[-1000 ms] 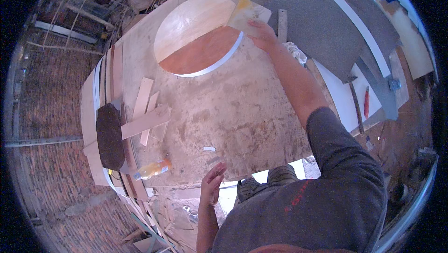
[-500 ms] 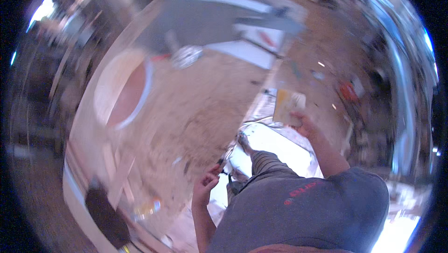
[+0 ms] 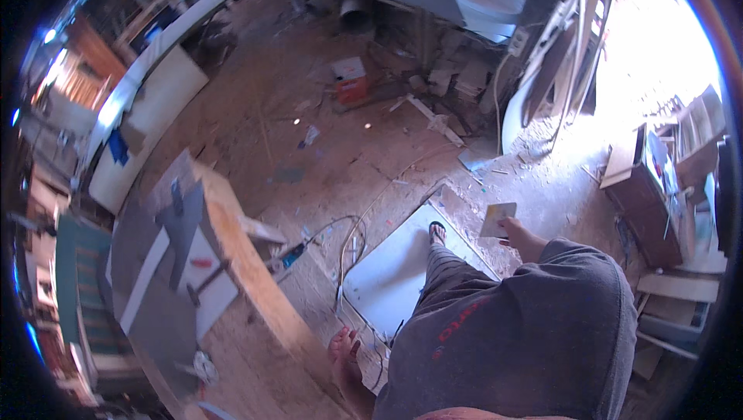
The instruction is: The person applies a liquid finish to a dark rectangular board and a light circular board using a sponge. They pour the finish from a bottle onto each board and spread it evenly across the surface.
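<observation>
My right hand (image 3: 512,229) is closed on a small flat rectangular piece (image 3: 497,219), part yellow and part grey, held out at its edge. What it is made of I cannot make out. My left hand (image 3: 343,349) is low beside the long wooden edge of a workbench (image 3: 267,284); its fingers are bent but apart, with nothing visible in them. On the bench lie a grey sheet (image 3: 159,308), white pieces (image 3: 207,308) and a dark long-handled tool (image 3: 206,285). My sandalled foot (image 3: 438,232) stands on a white panel (image 3: 385,274) on the floor.
Beyond the bench end, a teal power tool (image 3: 292,255) lies near a looping cable (image 3: 343,257). A red and white box (image 3: 350,81) and scrap wood (image 3: 433,118) are farther off. At right stands a brown wooden cabinet (image 3: 646,207); long boards (image 3: 573,56) lean at the back.
The view has swung right, so the bench now sits at the left and the doorway light shows. My right hand still holds the flat piece; my left hand's fingers have loosened.
</observation>
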Action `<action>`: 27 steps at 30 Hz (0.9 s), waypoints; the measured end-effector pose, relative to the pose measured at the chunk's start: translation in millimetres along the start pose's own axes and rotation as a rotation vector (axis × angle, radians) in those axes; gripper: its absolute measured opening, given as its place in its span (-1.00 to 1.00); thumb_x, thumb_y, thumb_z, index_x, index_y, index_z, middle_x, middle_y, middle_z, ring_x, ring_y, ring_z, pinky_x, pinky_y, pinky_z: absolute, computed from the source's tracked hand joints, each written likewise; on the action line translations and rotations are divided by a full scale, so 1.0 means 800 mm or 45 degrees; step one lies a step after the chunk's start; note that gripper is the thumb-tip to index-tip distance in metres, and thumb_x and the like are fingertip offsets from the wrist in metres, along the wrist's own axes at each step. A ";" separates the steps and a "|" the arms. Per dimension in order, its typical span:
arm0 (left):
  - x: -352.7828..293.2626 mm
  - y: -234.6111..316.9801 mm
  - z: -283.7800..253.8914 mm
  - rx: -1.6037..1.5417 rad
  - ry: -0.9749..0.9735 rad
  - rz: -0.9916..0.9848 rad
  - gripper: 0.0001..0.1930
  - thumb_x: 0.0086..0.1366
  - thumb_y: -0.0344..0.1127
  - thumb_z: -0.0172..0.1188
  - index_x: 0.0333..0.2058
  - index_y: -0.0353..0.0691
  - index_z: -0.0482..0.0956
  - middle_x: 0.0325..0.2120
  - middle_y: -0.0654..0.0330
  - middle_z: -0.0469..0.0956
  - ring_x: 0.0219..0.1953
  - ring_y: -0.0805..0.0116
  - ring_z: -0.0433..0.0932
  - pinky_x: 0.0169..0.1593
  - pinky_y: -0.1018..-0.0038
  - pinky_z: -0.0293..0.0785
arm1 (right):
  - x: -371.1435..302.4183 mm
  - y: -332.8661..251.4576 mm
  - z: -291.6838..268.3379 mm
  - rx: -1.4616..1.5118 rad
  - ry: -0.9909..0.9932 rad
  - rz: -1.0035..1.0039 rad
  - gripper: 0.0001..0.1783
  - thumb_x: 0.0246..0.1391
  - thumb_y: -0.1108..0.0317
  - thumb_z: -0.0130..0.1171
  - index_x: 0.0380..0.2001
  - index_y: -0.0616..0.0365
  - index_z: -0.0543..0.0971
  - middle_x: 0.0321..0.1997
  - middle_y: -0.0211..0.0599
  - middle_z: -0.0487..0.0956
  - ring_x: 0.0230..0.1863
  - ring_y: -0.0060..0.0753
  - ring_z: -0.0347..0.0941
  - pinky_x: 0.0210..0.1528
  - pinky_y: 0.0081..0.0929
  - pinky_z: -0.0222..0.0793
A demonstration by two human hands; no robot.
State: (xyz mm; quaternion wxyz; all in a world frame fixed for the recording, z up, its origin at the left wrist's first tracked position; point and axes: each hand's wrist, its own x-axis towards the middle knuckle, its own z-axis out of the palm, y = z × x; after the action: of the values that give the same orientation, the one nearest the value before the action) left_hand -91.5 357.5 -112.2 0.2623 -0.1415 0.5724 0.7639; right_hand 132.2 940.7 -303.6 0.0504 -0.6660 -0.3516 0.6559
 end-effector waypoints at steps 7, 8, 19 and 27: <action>0.207 -0.070 0.113 0.373 0.083 -0.451 -0.68 0.40 -0.13 0.24 -0.03 -0.21 0.53 -0.16 0.20 0.57 -0.01 0.24 0.57 0.03 0.28 0.51 | 0.074 -0.083 -0.078 0.268 0.176 0.128 -0.54 0.07 0.14 0.32 0.07 -0.14 0.55 0.03 -0.30 0.56 0.08 -0.11 0.47 0.01 0.09 0.42; 0.228 -0.070 0.123 0.447 0.044 -0.501 -0.69 0.40 -0.13 0.23 -0.04 -0.20 0.53 -0.16 0.20 0.57 -0.02 0.24 0.57 0.02 0.28 0.51 | 0.077 -0.113 -0.069 0.351 0.146 0.115 -0.54 0.09 0.16 0.31 0.08 -0.12 0.53 0.03 -0.30 0.56 0.09 -0.13 0.48 0.03 0.07 0.43; 0.543 -0.005 0.321 0.117 0.166 -0.732 -0.75 0.40 -0.18 0.20 -0.05 -0.16 0.51 -0.16 0.18 0.57 -0.14 0.27 0.58 -0.05 0.32 0.55 | 0.104 -0.386 0.018 0.995 -0.005 -0.124 -0.49 0.11 0.23 0.37 0.12 -0.07 0.46 0.10 -0.35 0.50 0.18 -0.18 0.43 0.17 0.05 0.45; 0.849 0.080 0.570 0.148 -0.159 -0.689 -0.71 0.39 -0.17 0.21 -0.01 -0.17 0.52 -0.11 0.13 0.55 -0.08 0.23 0.55 0.07 0.23 0.49 | 0.182 -0.307 0.023 1.004 0.500 0.015 -0.60 0.13 0.10 0.33 0.01 -0.12 0.52 -0.01 -0.35 0.53 0.04 -0.17 0.46 0.07 0.06 0.44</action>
State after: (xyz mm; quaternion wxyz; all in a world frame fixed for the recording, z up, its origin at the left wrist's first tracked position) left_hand -647.9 939.3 -272.7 0.4991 -0.2266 0.5394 0.6392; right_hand 0.7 1194.8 -298.4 0.3627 -0.7098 -0.0544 0.6013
